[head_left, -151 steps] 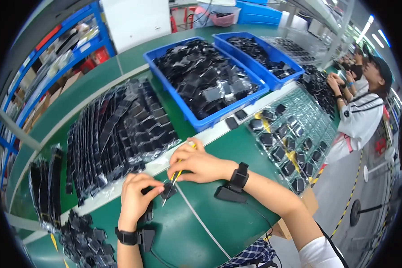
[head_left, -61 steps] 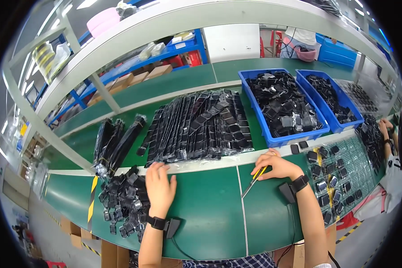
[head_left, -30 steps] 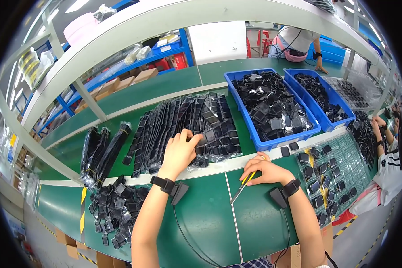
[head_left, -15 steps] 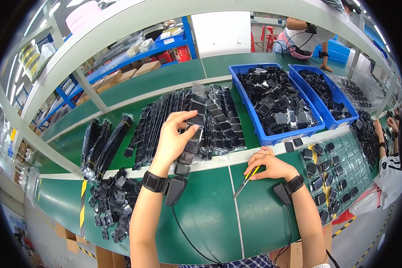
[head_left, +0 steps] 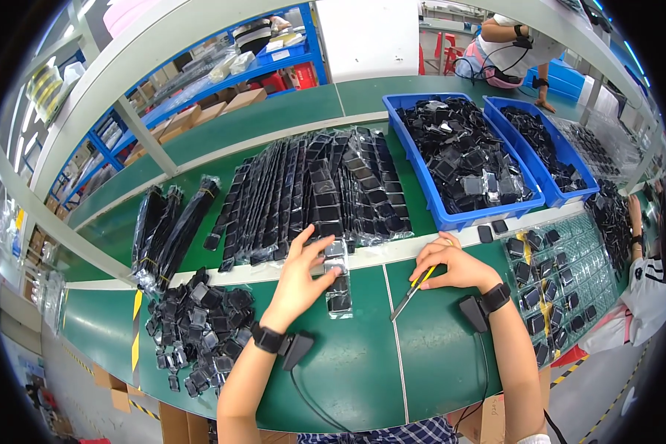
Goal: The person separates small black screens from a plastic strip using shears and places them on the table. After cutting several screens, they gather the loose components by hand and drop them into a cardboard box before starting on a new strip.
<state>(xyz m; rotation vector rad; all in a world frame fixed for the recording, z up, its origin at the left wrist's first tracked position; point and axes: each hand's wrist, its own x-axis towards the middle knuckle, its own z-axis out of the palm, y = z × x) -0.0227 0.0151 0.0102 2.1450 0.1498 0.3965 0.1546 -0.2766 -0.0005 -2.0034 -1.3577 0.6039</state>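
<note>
My left hand (head_left: 301, 272) pinches a clear plastic strip (head_left: 339, 303) of small black square parts. The strip's near end hangs over the green bench, while its far end reaches the pile of similar strips (head_left: 274, 196) behind. Right of it, my right hand (head_left: 459, 265) is closed around a slim yellow-and-black cutter knife (head_left: 413, 292), its grey blade pointing down and to the left, near the seam in the bench top. The blade is apart from the strip. To the left of my left forearm lies a heap of loose black square parts (head_left: 200, 325).
Two blue bins (head_left: 451, 222) (head_left: 570, 198) full of black parts stand behind my right hand. Two loose squares (head_left: 485, 234) lie on the white ledge. A clear tray (head_left: 562, 288) with black pieces is at right, tied bundles (head_left: 177, 237) at left. Other people work beyond.
My left hand has come down and nearer with the strip, from above the pile toward the front bench. The right hand with the cutter knife has barely moved.
</note>
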